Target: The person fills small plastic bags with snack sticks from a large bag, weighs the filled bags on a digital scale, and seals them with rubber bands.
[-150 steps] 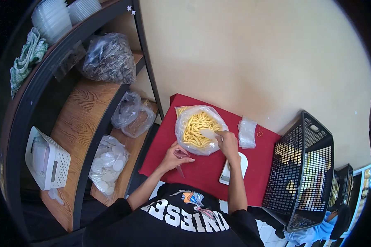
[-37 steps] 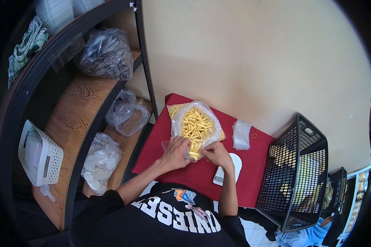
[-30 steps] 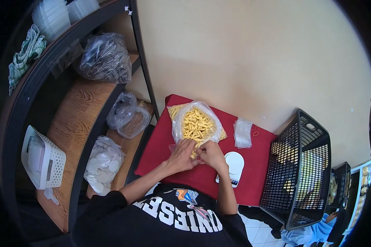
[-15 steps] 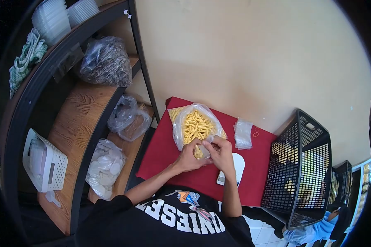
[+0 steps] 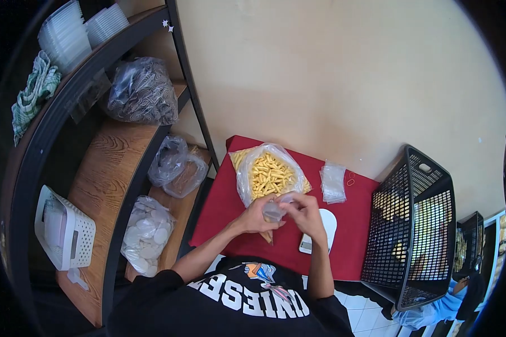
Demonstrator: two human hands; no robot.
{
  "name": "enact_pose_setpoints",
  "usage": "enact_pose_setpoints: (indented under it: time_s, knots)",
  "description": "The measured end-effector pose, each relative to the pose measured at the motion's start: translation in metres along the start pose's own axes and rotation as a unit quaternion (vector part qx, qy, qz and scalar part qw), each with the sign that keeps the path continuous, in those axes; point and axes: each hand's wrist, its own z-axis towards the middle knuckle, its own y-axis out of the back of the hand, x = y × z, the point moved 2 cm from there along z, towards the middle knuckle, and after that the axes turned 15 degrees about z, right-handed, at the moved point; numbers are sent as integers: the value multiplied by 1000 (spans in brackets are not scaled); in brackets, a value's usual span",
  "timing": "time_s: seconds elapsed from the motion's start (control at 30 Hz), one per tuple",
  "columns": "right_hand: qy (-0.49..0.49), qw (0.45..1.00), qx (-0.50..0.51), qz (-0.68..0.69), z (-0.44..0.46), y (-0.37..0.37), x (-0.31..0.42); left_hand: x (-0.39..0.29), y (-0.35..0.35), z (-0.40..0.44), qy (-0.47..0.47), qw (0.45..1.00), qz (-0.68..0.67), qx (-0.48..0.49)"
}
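My left hand (image 5: pixel 257 217) is closed around a small clear plastic bag (image 5: pixel 273 211), whose lower end hangs below the fingers with something yellowish-brown in it. Pinched fingers of my right hand (image 5: pixel 306 213) hold the small bag's upper edge. Just beyond both hands stands a large open plastic bag (image 5: pixel 244 182) full of yellow stick-shaped snacks (image 5: pixel 271 175). Partly under my right forearm lies a white digital scale (image 5: pixel 329 222). Flat clear bags (image 5: pixel 333 182) are stacked to the right, beside a few rubber bands (image 5: pixel 351 180).
A red-covered table (image 5: pixel 348 255) carries these things. Black crates (image 5: pixel 385 236) stand at its right, with a person in blue (image 5: pixel 433 312) beyond. On the left, a shelf (image 5: pixel 115 146) holds bagged snacks (image 5: pixel 143 92), a white basket (image 5: pixel 67 236) and stacked plastic containers (image 5: pixel 64 36).
The small bag has turned in my hands: its filled end now points down toward me and its clear upper part faces up. Both hands stay in nearly the same place.
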Motion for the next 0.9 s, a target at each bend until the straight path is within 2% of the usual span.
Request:
enact_pose_setpoints:
  time_s: [0.03,0.07,0.13,0.17,0.2,0.27,0.3,0.37,0.4,0.47,0.5,0.53,0.6,0.63,0.67,0.73,0.8,0.87,0.9]
  knots:
    - [-22,999,-47,13,-1,5,-1,-7,4,-2,21,1000,2,-13]
    - [-28,998,-46,14,-1,6,-3,-3,1,-3,26,1000,-1,-13]
    - [-29,997,-64,-16,-1,0,-4,6,-4,-4,72,993,-59,-74]
    - [-30,997,-73,-10,-1,-4,-5,10,-3,-6,99,994,11,-50]
    - [-31,997,-74,-10,-1,-5,-8,10,-1,-7,100,994,11,-49]
    - [-15,990,-143,5,-2,-3,-16,8,-2,-8,136,988,-54,41]
    - [-14,990,-143,4,-3,-5,-16,1,0,-7,135,989,-54,41]
    - [-24,996,-84,16,-6,-9,-17,-17,0,-5,93,983,-148,61]
    - [-25,996,-82,16,-6,-5,-16,-13,-2,-6,93,983,-149,60]
    - [-36,997,49,-37,-7,3,-14,-4,-5,-10,48,988,-88,116]
    - [-35,999,5,18,-6,6,-8,-2,-4,-12,92,975,-112,167]
    - [-35,999,6,17,-5,7,-9,2,-1,-13,92,975,-112,166]
    - [-19,999,37,35,-5,8,-10,10,-2,-18,126,931,-246,237]
    - [-55,993,102,10,-6,7,-11,10,-4,-19,125,931,-248,236]
    - [-55,993,103,8,-7,8,-11,7,-6,-21,96,918,-295,247]
    - [-88,990,4,108,-5,13,-17,4,-6,-22,63,903,-340,254]
    - [-77,993,15,87,-4,12,-20,3,-9,-25,81,888,-390,232]
    - [-110,976,92,161,-5,4,-18,2,-10,-27,77,896,-371,231]
    - [-112,976,96,160,-3,4,-21,0,-10,-28,70,860,-440,248]
